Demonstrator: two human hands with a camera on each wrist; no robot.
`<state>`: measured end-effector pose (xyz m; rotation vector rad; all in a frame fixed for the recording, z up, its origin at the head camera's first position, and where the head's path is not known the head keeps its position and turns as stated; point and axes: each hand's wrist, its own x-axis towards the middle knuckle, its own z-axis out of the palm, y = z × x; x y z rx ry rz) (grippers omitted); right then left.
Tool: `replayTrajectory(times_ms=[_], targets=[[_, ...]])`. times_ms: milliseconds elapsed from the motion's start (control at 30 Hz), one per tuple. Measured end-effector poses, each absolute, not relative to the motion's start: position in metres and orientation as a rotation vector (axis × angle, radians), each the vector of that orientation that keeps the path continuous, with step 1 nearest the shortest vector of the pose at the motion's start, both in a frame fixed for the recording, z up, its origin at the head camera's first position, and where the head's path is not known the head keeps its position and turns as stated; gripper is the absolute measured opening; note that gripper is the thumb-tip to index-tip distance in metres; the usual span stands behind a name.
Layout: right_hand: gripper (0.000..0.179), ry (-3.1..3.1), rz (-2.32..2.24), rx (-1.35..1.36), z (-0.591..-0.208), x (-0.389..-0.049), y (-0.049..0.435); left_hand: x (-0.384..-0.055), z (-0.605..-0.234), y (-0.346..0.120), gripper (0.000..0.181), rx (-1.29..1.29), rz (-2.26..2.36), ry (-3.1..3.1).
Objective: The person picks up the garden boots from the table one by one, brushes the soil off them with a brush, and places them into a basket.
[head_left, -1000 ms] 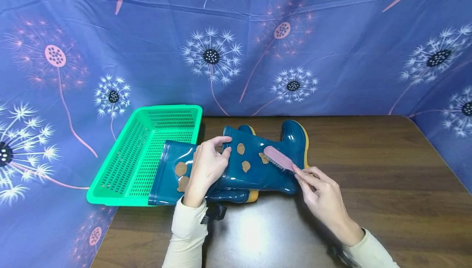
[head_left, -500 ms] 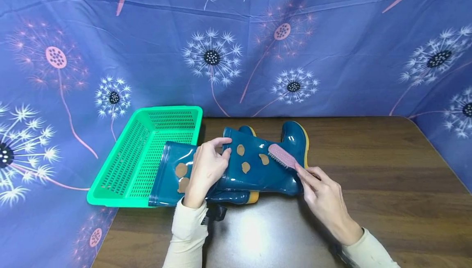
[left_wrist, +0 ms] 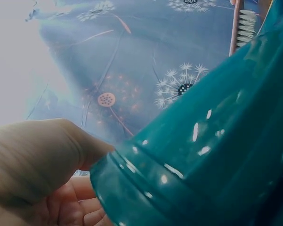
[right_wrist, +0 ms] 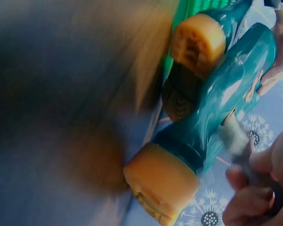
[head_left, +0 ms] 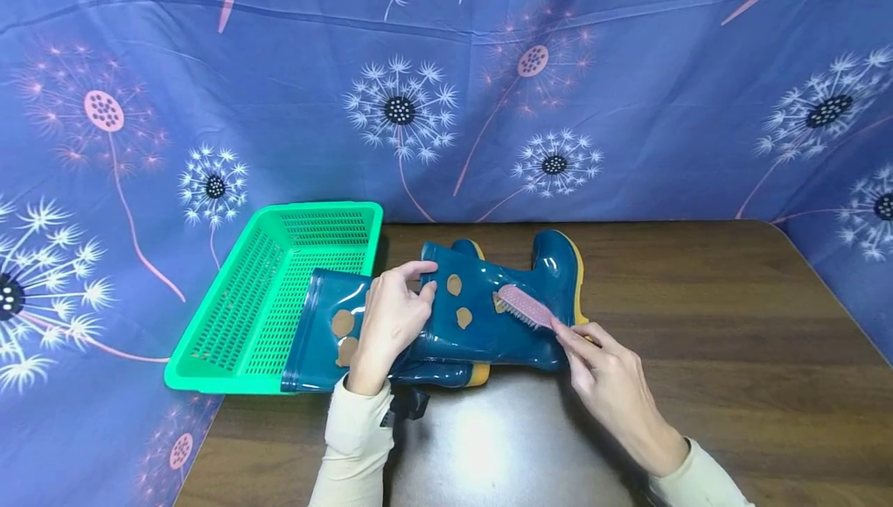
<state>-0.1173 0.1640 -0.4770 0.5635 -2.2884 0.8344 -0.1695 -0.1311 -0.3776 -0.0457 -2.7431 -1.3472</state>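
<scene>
A teal rubber boot (head_left: 481,336) with a yellow sole lies on its side, tan patches (head_left: 463,318) on its shaft. My left hand (head_left: 394,313) grips the boot's top rim between thumb and fingers; the left wrist view shows that rim (left_wrist: 132,179) close up. In my right hand (head_left: 614,383) is the handle of a pink brush (head_left: 526,307). Its bristles are against the shaft at the patch nearest the ankle, partly covering it. Under this boot lies a second teal boot (head_left: 335,290), its shaft top over the basket's edge, also with tan patches.
A green plastic basket (head_left: 177,374) stands at the left on the brown wooden table (head_left: 732,336). Behind the table hangs a blue cloth (head_left: 628,88) with dandelion prints. In the right wrist view the yellow soles (right_wrist: 162,179) point toward the camera.
The brush moved right, off the patch toward the ankle, then back left onto the patch. My left hand and both boots stay in place.
</scene>
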Motion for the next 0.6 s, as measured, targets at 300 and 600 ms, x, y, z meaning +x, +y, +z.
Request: replayTrajectory(times_ms=[300, 600], targets=[[0.043, -2.281, 0.721, 0.552, -0.4767, -0.1174, 0.1603, -0.1689, -0.3778, -0.1326, 0.03, -0.045, -1.349, -2.739], [0.043, -2.276, 0.702, 0.56, -0.4762, -0.1173, 0.1553, -0.1698, -0.3785, -0.1336, 0.03, -0.046, -1.343, -2.741]])
